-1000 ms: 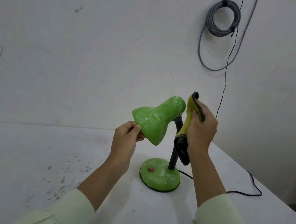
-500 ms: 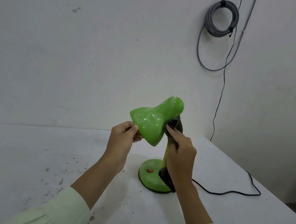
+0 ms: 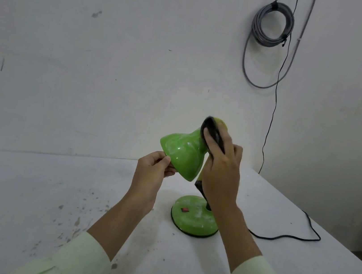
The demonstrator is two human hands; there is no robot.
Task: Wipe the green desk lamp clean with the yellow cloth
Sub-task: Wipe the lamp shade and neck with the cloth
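The green desk lamp (image 3: 184, 153) stands on a white table, its round base (image 3: 193, 220) carrying a red switch. My left hand (image 3: 154, 170) pinches the lower rim of the shade. My right hand (image 3: 222, 171) is shut on the yellow cloth (image 3: 214, 127), which is dirty and dark on one side, and presses it against the narrow top end of the shade. The cloth's lower end hangs beside the neck. My right hand hides the lamp's neck.
The white table (image 3: 50, 187) has dirt specks left of my arms. The lamp's black cord (image 3: 289, 238) runs right across the table and up the wall. A coiled grey cable (image 3: 272, 23) hangs on the wall. The table's right edge slants close by.
My right hand went down the lamp's neck with the cloth, then rose again to the top end of the shade. My left hand has kept its hold on the rim.
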